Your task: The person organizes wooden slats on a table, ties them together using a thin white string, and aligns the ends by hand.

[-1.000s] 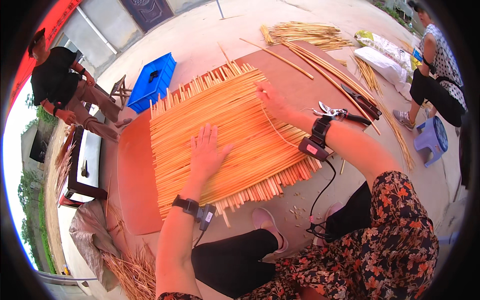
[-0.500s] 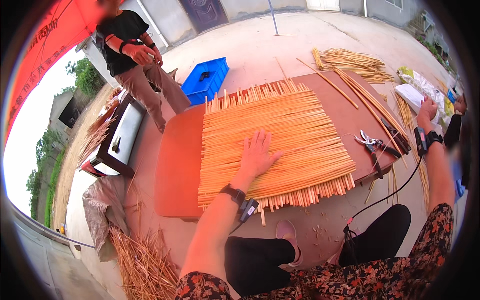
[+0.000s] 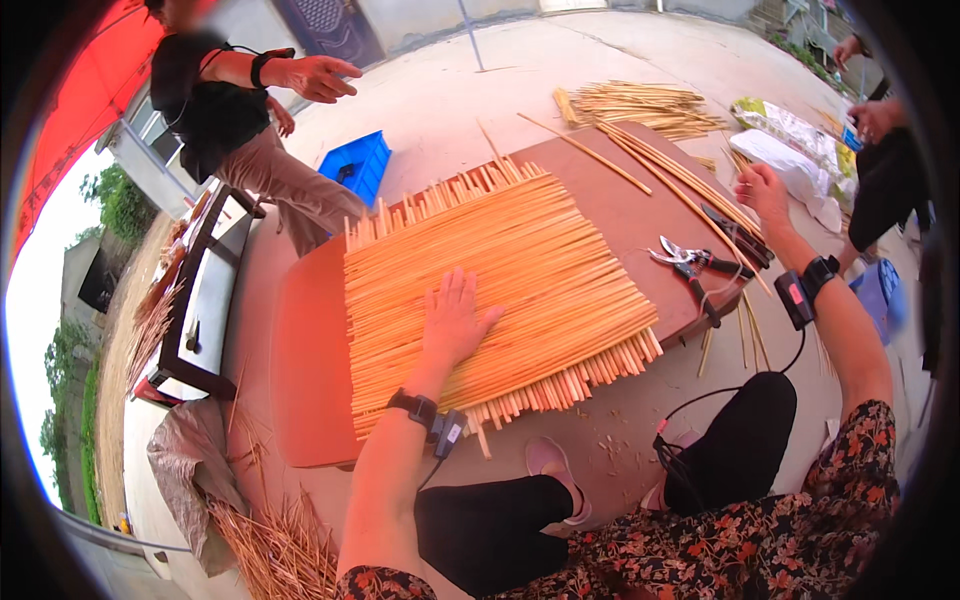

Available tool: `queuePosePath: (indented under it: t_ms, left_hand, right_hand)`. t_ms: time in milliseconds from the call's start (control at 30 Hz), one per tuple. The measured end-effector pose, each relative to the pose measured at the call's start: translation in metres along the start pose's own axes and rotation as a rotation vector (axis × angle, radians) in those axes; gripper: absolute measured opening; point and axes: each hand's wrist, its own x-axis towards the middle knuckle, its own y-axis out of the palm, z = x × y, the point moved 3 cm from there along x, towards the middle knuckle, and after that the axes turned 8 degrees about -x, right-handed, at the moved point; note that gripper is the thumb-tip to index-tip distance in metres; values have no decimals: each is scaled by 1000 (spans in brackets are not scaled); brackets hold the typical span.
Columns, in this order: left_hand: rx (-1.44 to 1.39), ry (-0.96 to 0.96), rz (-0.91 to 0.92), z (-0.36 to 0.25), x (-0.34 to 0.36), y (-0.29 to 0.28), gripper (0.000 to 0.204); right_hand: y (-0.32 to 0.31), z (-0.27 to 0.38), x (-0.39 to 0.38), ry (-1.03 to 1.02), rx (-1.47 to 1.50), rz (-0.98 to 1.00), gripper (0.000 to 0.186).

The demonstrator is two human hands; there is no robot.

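Note:
My left hand [image 3: 455, 322] lies open, fingers spread, on a mat of pale orange sticks [image 3: 540, 250] with uneven, projecting ends, atop a brown table [image 3: 305, 380]. My right hand [image 3: 762, 195] is raised at the table's right, near long loose sticks [image 3: 665, 170], its fingers loosely bent and apart with nothing visible in them. Below it lie silver-bladed pruning shears [image 3: 670, 250] and other dark-handled tools [image 3: 740, 235].
A co-worker [image 3: 190, 120] stands at left with an arm stretched out, near a blue crate [image 3: 370, 160] and a low bench [image 3: 200, 300]. Another person [image 3: 880, 170] is at right. Stick piles [image 3: 640, 100], white sacks [image 3: 790, 170], a blue stool [image 3: 880, 295] and a crumpled sack [image 3: 190, 470] surround the table.
My right hand left the mat and moved out to the right. My left hand stayed on the mat. The co-worker at left stepped closer and stretched an arm toward the right.

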Motion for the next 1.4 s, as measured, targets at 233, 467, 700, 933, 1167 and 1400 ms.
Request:
queuePosePath:
  t_ms: [233, 467, 700, 933, 1167, 1400]
  left_hand:
    - [-6, 18, 2, -13, 29, 16, 77]
    - [18, -7, 39, -37, 39, 20, 76]
    - [4, -37, 72, -49, 47, 20, 75]
    - [3, -4, 59, -41, 48, 19, 73]
    - [-58, 40, 1, -31, 33, 11, 73]
    - [-7, 72, -78, -8, 24, 15, 73]
  right_hand:
    - [-69, -27, 3, -19, -478, 9, 26]
    - [-217, -92, 5, 125, -727, -482, 26]
    - [-143, -118, 27, -421, -1133, 82, 34]
    - [-111, -85, 41, 0, -1014, 227, 43]
    - [7, 4, 40, 54, -485, 326, 42]
    - [95, 64, 28, -113, -439, 437, 42]
